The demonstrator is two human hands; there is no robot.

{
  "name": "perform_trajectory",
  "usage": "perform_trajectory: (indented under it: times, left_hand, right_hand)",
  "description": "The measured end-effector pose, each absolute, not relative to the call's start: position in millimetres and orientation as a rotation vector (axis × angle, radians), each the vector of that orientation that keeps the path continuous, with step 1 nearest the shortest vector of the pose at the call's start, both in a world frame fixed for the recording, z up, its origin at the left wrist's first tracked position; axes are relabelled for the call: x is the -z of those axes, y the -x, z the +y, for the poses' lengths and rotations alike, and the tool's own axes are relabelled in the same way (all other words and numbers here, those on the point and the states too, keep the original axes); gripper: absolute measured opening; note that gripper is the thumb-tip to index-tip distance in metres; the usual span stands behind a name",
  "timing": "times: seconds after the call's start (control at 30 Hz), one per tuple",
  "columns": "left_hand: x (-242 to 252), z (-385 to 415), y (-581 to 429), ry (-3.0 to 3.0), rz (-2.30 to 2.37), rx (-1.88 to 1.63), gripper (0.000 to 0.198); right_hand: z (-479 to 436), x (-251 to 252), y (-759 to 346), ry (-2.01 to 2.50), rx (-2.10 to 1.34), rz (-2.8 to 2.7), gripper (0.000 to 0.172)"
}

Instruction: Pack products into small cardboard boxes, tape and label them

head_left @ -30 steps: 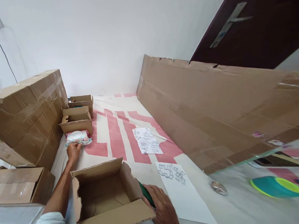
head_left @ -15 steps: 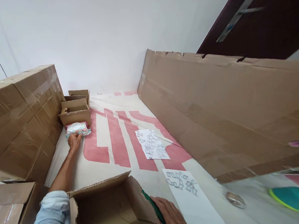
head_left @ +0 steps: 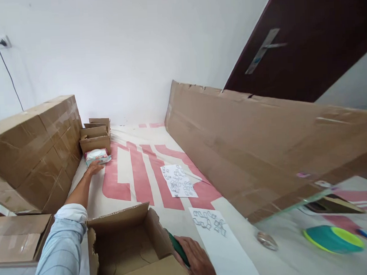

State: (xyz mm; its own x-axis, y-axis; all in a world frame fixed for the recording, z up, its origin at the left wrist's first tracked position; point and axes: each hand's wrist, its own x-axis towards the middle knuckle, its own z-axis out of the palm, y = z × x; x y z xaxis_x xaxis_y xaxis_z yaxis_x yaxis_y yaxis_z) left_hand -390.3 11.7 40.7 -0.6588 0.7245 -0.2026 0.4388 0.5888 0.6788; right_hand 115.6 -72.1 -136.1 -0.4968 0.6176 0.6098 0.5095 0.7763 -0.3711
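A pack of wet wipes (head_left: pixel 97 155) with a white lid lies against the front of a small cardboard box (head_left: pixel 95 144) by the left wall of cartons. My left hand (head_left: pixel 95 167) is at the pack's near edge, fingers stretched out and not wrapped round it; whether they touch it I cannot tell. In front of me stands an open-topped cardboard box (head_left: pixel 124 245) with torn edges. At its right side my right hand (head_left: pixel 196 258) holds a dark green object (head_left: pixel 178 247), partly hidden by the fingers and the box, so its kind does not show.
Two drawn-on paper sheets (head_left: pixel 179 181) lie on the red-and-white cloth (head_left: pixel 121 190). A long cardboard panel (head_left: pixel 258 154) borders the right side. Beyond it are a teal and yellow object (head_left: pixel 332 238) and a small clear-wrapped item (head_left: pixel 267 240). A closed carton (head_left: pixel 19 238) sits at left.
My left hand's fingers have loosened from the pack's near edge and stretched out. The camera view has shifted right. My right hand stays with the green object beside the box.
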Motion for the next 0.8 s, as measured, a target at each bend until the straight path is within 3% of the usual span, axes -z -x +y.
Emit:
perform_trajectory:
  times: [0.27,0.33,0.5,0.6,0.7,0.8]
  left_hand:
    - [-168.8,-20.2,360.7,-1.104,2.244,-1.17,0.038]
    - [-204.8,-33.0,346.6,-1.203,2.174,-1.32,0.046]
    - [-251.0,-126.1,274.4,-1.68,1.71,-1.727,0.053]
    - [-236.6,-209.2,224.9,-1.81,1.661,-1.735,0.05]
    - [-184.0,-275.1,203.2,-1.594,1.766,-1.711,0.053]
    - [-109.7,-314.2,209.0,-1.25,1.837,-1.603,0.081]
  right_hand:
    - [-70.1,128.3,-104.2,0.8,-0.146,-2.173,0.027]
    - [-71.5,125.2,-103.7,0.809,-0.144,-2.184,0.027]
    - [-78.3,118.0,-107.9,0.853,-0.162,-2.226,0.022]
    - [-81.1,116.5,-110.8,0.886,-0.215,-2.245,0.025]
    - [-82.3,116.5,-114.1,0.909,-0.251,-2.258,0.027]
    - [-83.1,117.6,-118.9,0.921,-0.284,-2.264,0.029]
